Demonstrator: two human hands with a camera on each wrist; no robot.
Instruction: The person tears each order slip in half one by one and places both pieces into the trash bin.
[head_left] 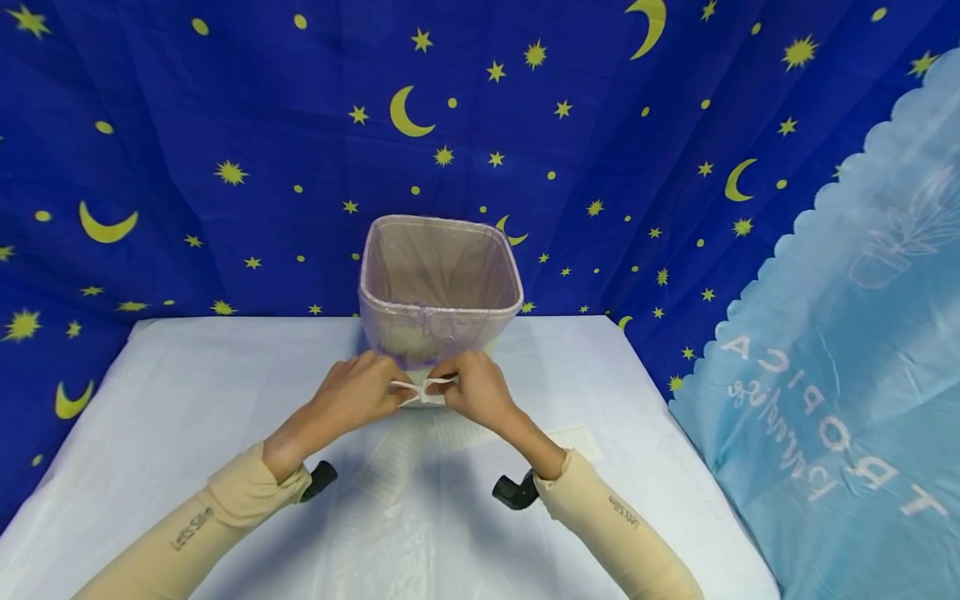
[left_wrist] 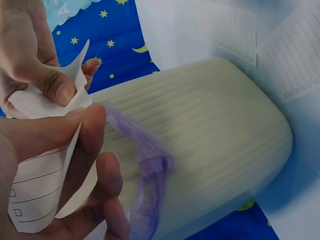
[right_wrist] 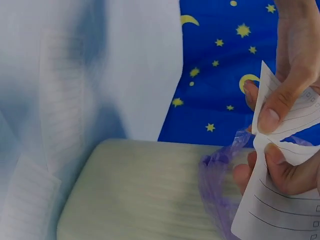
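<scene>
Both hands pinch a white sheet printed with lines and small check boxes (left_wrist: 42, 185), held up in front of the bin. My left hand (head_left: 360, 390) grips one side between thumb and fingers, my right hand (head_left: 480, 390) the other, with the thumb tips close together. Between the thumbs the paper narrows and creases, and a gap shows along it in the right wrist view. Just behind the hands stands a pale ribbed bin (right_wrist: 145, 185). Its thin purple bag (head_left: 420, 329) folds over the rim, and a gathered strip of it hangs down the outer wall.
Two more lined sheets lie on the white-covered table (head_left: 247, 375): one paper strip (head_left: 390, 458) and another sheet (head_left: 573, 440) partly behind the right wrist. A blue star-and-moon curtain (head_left: 247, 125) stands behind, and a light-blue printed cloth (head_left: 840, 375) hangs at the right.
</scene>
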